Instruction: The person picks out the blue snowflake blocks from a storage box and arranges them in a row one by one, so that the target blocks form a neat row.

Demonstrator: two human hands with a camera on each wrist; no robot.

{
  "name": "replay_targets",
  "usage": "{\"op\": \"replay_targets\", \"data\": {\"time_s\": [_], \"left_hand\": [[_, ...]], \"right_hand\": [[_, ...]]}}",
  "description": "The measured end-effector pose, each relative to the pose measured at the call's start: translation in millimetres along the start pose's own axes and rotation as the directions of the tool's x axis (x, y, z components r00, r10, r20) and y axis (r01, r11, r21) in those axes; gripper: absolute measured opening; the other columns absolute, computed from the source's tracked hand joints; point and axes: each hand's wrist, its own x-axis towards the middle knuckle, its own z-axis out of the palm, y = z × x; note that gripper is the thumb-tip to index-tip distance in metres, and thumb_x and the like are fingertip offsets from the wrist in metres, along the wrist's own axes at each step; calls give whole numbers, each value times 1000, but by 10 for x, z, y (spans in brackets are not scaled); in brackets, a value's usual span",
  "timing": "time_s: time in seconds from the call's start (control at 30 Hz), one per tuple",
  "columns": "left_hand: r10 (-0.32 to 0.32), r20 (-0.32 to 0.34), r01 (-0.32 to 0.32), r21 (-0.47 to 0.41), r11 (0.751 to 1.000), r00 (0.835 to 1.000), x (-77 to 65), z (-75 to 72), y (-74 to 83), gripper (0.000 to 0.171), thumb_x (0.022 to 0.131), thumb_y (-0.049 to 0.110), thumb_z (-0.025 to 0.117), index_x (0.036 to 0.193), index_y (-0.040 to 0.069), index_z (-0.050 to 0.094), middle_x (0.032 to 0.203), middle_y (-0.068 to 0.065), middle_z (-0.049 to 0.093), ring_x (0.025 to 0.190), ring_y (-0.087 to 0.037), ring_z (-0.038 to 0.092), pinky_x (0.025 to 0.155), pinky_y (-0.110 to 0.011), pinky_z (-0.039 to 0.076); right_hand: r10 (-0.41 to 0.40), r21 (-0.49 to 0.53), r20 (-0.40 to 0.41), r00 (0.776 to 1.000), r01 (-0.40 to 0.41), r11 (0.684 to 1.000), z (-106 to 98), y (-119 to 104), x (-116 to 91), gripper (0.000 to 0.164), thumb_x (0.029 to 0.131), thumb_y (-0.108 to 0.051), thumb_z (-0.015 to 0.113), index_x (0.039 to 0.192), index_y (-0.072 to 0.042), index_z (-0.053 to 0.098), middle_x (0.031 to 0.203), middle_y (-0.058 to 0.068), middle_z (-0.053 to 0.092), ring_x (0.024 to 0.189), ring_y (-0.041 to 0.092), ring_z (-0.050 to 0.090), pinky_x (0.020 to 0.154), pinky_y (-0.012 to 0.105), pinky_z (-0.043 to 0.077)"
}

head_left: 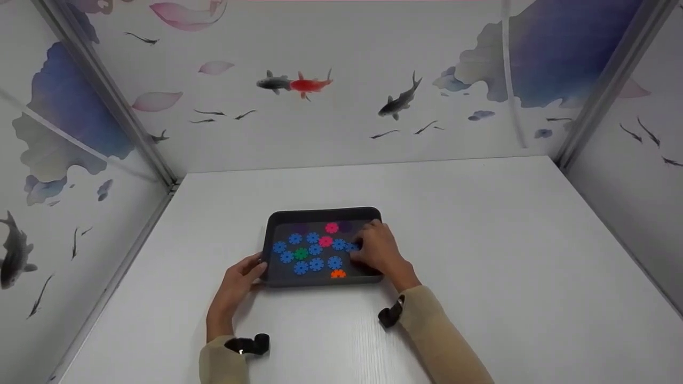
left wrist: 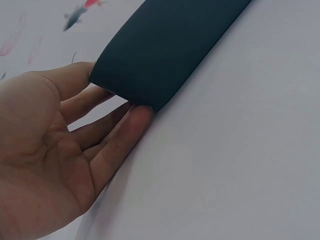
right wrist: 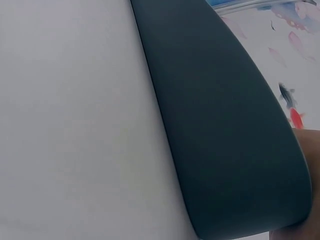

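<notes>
A dark shallow tray (head_left: pixel 320 281) holds several notched plastic snowflake discs, mostly blue, such as one blue disc (head_left: pixel 316 264) near the front. Among them are a green disc (head_left: pixel 301 254), two pink ones including a pink disc (head_left: pixel 332 228), and an orange disc (head_left: pixel 338 273) by the front wall. My left hand (head_left: pixel 238 280) grips the tray's left front corner; the left wrist view shows its fingers at the dark tray wall (left wrist: pixel 150 55). Inside the tray's right side, my right hand (head_left: pixel 378 248) pinches a blue disc (head_left: pixel 351 247) between thumb and fingers, partly covering it.
The tray sits on a white table (head_left: pixel 453 229). Behind stands a white panel (head_left: pixel 341 122) painted with fish and petals, with side panels at left and right. Dark purple discs (head_left: pixel 300 228) lie near the tray's back wall. Each wrist wears a black camera (head_left: pixel 392 313).
</notes>
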Motion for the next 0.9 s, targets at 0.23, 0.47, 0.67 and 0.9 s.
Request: {"op": "replay_targets", "data": {"time_s": [0.23,0.47,0.67,0.9], "left_hand": [[8,1,-8,-5,1000,1000,9,22,16,51,103,26,56,149,8,47,150,-20,50,130,-32,56,103,-41,55],[15,7,-15,-5,1000,1000,-18,32,18,51,103,26,57,149,6,46,150,-21,50,131,-33,55,101,-40,56],[26,18,-26,-18,1000,999,-31,19,28,53,103,28,56,150,5,45,151,-22,48,134,-35,52,104,-43,54],[14,21,-13,-21,1000,1000,-25,-12,17,53,103,28,56,150,6,45,153,-20,46,138,-35,49,107,-44,52]], "right_hand": [[-45,-8,-57,997,45,999,-13,13,-12,28,78,-27,82,96,-6,80,97,10,73,99,28,56,91,43,49],[-3,46,-20,1000,3,999,-72,3,-16,29,81,-27,80,102,-6,79,110,11,70,106,29,57,97,45,52],[-3,122,-30,1000,7,992,-170,1,-13,26,83,-25,81,102,-8,79,108,9,69,104,23,55,94,42,56],[62,218,-50,997,-49,975,-351,69,-38,25,83,-24,81,103,-9,78,106,7,70,104,21,54,96,40,55]]}}
